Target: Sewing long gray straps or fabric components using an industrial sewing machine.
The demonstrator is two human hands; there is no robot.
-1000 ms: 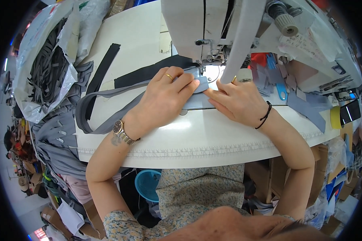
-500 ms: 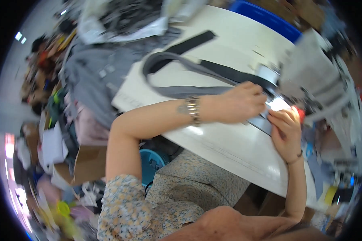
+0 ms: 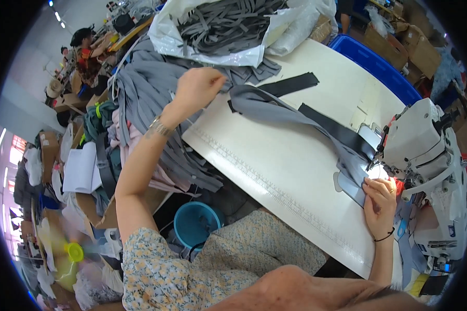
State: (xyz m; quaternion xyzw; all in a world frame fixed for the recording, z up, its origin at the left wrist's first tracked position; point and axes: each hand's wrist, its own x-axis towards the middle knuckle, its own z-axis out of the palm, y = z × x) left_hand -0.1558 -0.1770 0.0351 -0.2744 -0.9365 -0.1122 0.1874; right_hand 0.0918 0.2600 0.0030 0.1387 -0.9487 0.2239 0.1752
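Observation:
My right hand (image 3: 380, 199) lies at the sewing machine (image 3: 412, 135), fingers pressed together on the end of a grey fabric strip (image 3: 350, 155) beside the lit needle area. From there the strip runs left over the white table, folding over near its far end. A black band (image 3: 332, 124) runs alongside it into the machine, and a black end piece (image 3: 296, 84) sticks out beyond the fold. My left hand (image 3: 198, 89), with a metal watch on the wrist, is raised at the table's left corner near a heap of grey strips (image 3: 150, 78). Its fingers are curled closed; whatever they may hold is hidden.
A white plastic bag (image 3: 166, 31) full of dark grey strips stands at the back, with a blue bin (image 3: 373, 65) behind the table. Below the table's front edge is a turquoise bucket (image 3: 194, 223). Another person (image 3: 88, 57) sits far left, beyond piled garments and boxes.
My left hand has left the machine area and swung far left toward the grey heap. My right hand stays by the needle. The view has shifted, and the grey strip now lies flatter.

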